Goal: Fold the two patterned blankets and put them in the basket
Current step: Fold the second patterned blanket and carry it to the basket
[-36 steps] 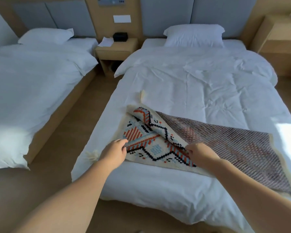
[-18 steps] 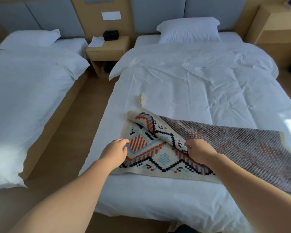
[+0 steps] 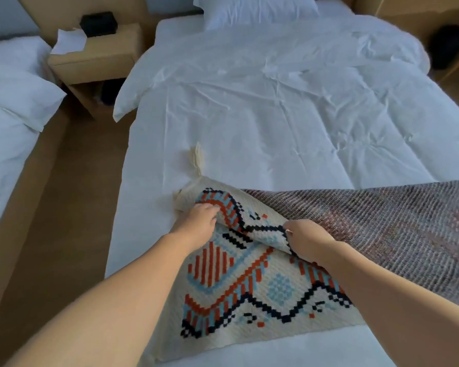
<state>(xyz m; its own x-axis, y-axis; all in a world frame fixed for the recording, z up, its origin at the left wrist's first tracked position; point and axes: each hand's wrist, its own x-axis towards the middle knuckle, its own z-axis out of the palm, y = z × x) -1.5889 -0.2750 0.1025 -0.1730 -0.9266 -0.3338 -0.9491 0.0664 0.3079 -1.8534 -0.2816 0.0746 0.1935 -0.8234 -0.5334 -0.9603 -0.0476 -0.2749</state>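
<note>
No brand or readable writing shows anywhere. The patterned blanket (image 3: 249, 282) lies across the foot of the white bed (image 3: 276, 107), its cream, orange, blue and black face up near me and a turned-over part showing the dull grey-brown back to my right. My left hand (image 3: 199, 221) is closed on the folded-over edge near the tasselled corner. My right hand (image 3: 305, 239) pinches that same flap edge — fingers curled around it, just beside the left.

Both arms reach forward, left hand (image 3: 200, 221) and right hand (image 3: 306, 241) pinched closed.
</note>
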